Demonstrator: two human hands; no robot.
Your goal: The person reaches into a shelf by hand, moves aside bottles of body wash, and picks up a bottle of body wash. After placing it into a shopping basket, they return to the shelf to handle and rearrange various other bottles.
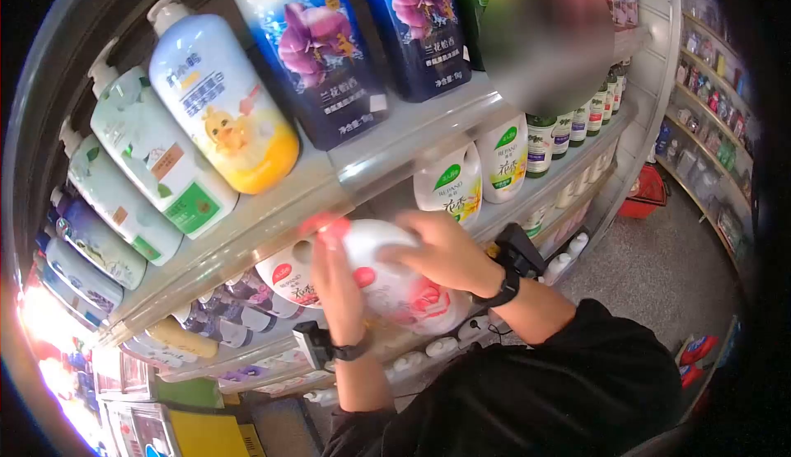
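Tilted on its side before the shelf is a white detergent jug (pixel 412 302) with a pink rose print and a red cap (pixel 329 228). My right hand (pixel 449 253) is closed around the jug's handle; its fingers are somewhat blurred. At the cap end, my left hand (pixel 336 280) has its fingers closed on the red cap. Just behind it on the lower shelf stands another white jug with a red label (pixel 284 274). Two white jugs with green labels, one of them the nearer jug (pixel 449 178), stand beyond my right hand.
Large pump bottles, including a duck-print bottle (pixel 218 107) and dark blue orchid bottles (pixel 317 61), line the upper shelf (pixel 280 181), whose edge runs above my hands. Smaller bottles fill lower rows. A red basket (pixel 644 193) sits on the aisle floor (pixel 659 267) at right.
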